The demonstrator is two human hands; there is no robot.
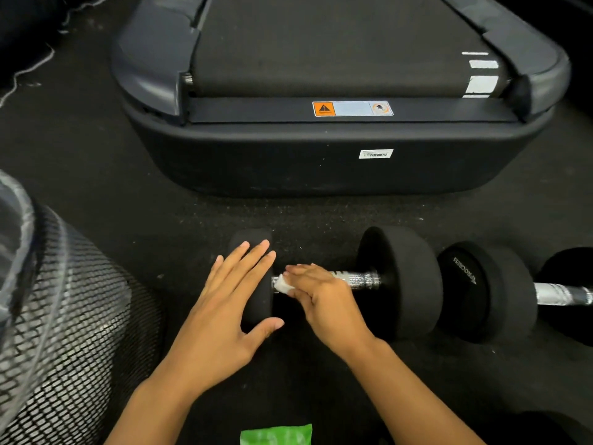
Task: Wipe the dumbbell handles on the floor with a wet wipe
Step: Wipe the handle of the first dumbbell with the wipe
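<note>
the right hand (324, 303) has its fingers curled over a small white wet wipe (284, 284), pinching it against the left end of the near dumbbell's handle (359, 280), which is shiny knurled metal. just left of that grip, the left hand (224, 303) lies flat with straight, spread fingers on the dumbbell's left weight (256, 284), thumb touching its lower edge, so it's holding nothing. right of the grip the handle runs into the dumbbell's right weight (404, 281), a fat black disc sitting on the dark rubber floor (192, 226). past that, a second dumbbell (494, 290) lies end to end with the first, its metal handle running off the right edge. below the grip, at the bottom edge, a green wipes pack (276, 434) peeks in. above the grip sits the rear end of a treadmill (337, 162), and far left there's a black mesh basket (73, 316).
</note>
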